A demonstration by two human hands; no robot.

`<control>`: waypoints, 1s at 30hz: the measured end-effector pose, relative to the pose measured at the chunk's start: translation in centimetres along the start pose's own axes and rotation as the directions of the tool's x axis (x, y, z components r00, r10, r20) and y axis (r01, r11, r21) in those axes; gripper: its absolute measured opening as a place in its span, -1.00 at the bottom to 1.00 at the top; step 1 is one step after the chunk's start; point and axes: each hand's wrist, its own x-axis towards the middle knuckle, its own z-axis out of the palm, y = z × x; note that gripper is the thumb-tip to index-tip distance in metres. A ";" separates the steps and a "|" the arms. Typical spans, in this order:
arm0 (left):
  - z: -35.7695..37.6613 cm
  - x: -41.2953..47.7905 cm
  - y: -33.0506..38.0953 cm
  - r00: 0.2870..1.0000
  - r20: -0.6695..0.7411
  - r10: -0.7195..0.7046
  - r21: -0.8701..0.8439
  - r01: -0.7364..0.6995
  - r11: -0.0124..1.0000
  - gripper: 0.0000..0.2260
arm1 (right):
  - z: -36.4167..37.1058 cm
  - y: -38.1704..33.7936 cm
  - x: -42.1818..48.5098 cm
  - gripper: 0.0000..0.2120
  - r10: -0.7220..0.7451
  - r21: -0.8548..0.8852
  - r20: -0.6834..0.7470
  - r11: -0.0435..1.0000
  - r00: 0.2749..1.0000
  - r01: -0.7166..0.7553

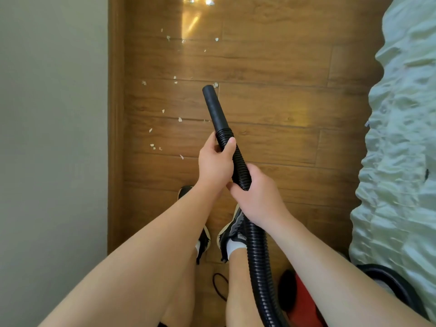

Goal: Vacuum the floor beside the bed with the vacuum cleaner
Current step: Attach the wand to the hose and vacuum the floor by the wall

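Clamping the black ribbed vacuum hose (240, 165), left hand (214, 166) leads right hand (258, 199). A nozzle (213, 107) held too high could miss pale floor scraps (180, 119).

Both hands grip the black ribbed hose (240, 166), left hand (215, 165) ahead of right hand (257, 197); its smooth nozzle (213, 107) points at pale scraps (180, 119) scattered on the wooden floor (283, 102) beside the bed (401, 138)
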 end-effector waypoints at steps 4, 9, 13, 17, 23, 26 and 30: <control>0.0 0.0 -2.2 0.999 -0.011 -0.037 -0.029 0.037 0.999 -0.89 | 0.9 0.8 -0.1 -0.83 0.053 -0.047 0.040 0.998 0.998 -0.051; -0.4 0.6 -4.5 0.998 -0.001 -0.055 -0.060 0.055 0.997 -0.82 | 1.9 1.2 -0.1 -0.66 0.095 -0.086 0.069 0.992 0.993 -0.089; -1.2 1.5 -6.1 0.994 0.000 -0.109 -0.101 0.109 0.989 -0.71 | 3.6 1.5 0.0 -0.46 0.126 -0.099 0.046 0.988 0.991 -0.121; -1.8 2.3 -7.6 0.985 0.049 -0.168 -0.115 0.173 0.978 -0.56 | 5.1 2.2 0.1 -0.51 0.161 -0.070 0.022 0.985 0.987 -0.159; -1.9 3.8 -9.4 0.967 0.091 -0.238 -0.135 0.249 0.959 -0.55 | 5.8 3.1 1.1 -0.53 0.216 -0.055 0.011 0.975 0.976 -0.216; -1.6 4.9 -10.0 0.959 0.115 -0.261 -0.116 0.274 0.955 -0.52 | 6.0 3.5 1.9 -0.52 0.239 -0.052 0.008 0.970 0.971 -0.238; -1.2 6.3 -10.6 0.936 0.153 -0.317 -0.147 0.339 0.929 -0.48 | 6.1 4.0 3.2 -0.51 0.241 -0.054 0.005 0.969 0.970 -0.241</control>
